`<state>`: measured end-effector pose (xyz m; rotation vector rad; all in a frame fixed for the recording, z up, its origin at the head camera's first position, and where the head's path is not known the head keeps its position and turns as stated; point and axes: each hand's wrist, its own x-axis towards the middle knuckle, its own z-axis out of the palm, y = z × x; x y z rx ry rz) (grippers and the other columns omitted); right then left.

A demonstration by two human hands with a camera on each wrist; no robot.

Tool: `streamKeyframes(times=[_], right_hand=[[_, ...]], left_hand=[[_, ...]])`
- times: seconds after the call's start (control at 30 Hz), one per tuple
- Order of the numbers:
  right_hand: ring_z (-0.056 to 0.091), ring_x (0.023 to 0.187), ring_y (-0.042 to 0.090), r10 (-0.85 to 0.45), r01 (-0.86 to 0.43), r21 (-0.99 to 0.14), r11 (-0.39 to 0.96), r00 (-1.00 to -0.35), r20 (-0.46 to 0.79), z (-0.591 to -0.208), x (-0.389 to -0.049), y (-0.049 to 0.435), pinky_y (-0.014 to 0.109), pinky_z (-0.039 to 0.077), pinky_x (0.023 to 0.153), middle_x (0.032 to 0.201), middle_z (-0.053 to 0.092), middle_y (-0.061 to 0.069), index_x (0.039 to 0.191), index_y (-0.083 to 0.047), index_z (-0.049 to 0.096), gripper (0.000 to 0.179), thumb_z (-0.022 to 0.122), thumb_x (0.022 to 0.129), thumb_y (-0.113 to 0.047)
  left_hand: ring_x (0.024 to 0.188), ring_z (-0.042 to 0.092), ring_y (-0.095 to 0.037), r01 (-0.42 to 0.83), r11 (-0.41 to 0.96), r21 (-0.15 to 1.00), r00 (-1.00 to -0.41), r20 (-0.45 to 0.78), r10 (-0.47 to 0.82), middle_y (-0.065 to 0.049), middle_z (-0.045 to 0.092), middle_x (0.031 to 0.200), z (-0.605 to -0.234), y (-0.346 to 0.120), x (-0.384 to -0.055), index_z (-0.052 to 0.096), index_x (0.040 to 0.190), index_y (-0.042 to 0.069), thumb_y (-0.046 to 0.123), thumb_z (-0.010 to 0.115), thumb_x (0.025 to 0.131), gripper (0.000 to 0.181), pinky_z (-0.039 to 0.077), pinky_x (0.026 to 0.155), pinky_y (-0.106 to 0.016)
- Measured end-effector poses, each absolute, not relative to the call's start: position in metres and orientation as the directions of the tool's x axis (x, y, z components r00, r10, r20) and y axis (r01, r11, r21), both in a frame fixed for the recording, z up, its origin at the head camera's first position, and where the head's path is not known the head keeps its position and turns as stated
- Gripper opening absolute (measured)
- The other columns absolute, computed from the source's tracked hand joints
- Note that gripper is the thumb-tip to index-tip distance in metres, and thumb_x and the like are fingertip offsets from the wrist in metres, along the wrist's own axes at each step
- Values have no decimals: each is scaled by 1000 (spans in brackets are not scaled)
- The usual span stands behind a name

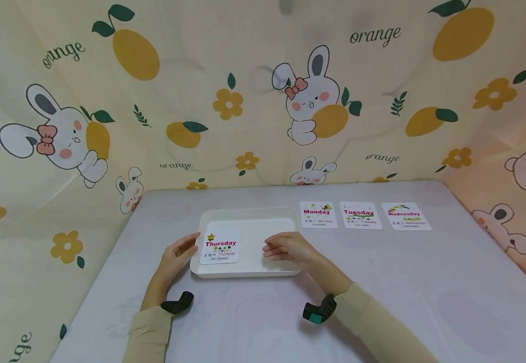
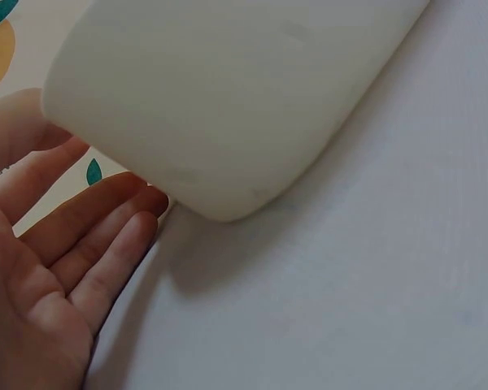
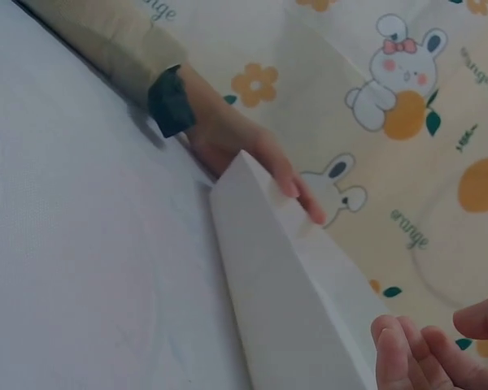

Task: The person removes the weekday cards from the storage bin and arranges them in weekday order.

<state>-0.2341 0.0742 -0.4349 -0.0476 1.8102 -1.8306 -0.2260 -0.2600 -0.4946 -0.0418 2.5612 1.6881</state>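
A white tray point(image 1: 251, 269) lies on the table, with the Thursday card point(image 1: 220, 246) flat in its left part. My left hand point(image 1: 175, 256) holds the tray's left edge; in the left wrist view its thumb reaches behind the rim while other fingertips meet the edge from outside. Over the right part of the tray hovers my right hand point(image 1: 292, 249), its fingers loosely bent with nothing between them. Its fingertips point(image 3: 394, 341) also show in the right wrist view, near the tray's wall point(image 3: 276, 301).
Behind the tray to the right, a Monday card point(image 1: 318, 215), a Tuesday card point(image 1: 361, 216) and a Wednesday card point(image 1: 406, 217) lie face up in a row. The table's white cover point(image 1: 403, 292) reaches a printed cloth backdrop point(image 1: 244, 60) at the back and sides.
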Motion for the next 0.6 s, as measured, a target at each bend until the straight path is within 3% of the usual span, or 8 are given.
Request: streamKeyframes(times=[0.17, 0.3, 0.43, 0.6], right_hand=[[68, 74, 7, -401, 374, -925, 69, -839, -369, -442, -238, 63, 21, 58, 72, 84, 72, 0, 126, 14, 53, 39, 51, 98, -14], [68, 74, 7, -385, 390, -918, 66, -839, -384, -446, -240, 56, 21, 58, 72, 84, 72, 0, 124, 12, 55, 38, 52, 97, -14], [68, 73, 7, -370, 405, -913, 57, -840, -396, -448, -240, 51, 20, 58, 70, 86, 74, 2, 124, 12, 55, 37, 53, 96, -13], [69, 73, 8, -357, 416, -908, 55, -841, -407, -449, -242, 44, 21, 58, 71, 96, 75, 9, 124, 10, 57, 36, 55, 96, -14]], left_hand=[[137, 46, -27, -57, 406, 912, -997, -70, 16, -8, 48, 149, -495, -260, -226, 50, 140, 12, 24, 56, 98, 44, 36, 115, -42], [137, 47, -27, -53, 400, 915, -998, -67, 21, -7, 48, 149, -494, -260, -225, 50, 140, 12, 25, 56, 97, 44, 41, 108, -20], [137, 46, -27, -46, 384, 922, -998, -62, 30, -7, 48, 149, -493, -260, -224, 50, 140, 12, 26, 57, 97, 45, 36, 92, -1], [137, 46, -25, -54, 381, 923, -997, -70, 29, -7, 47, 150, -491, -259, -223, 49, 140, 13, 27, 57, 97, 46, 36, 92, -1]])
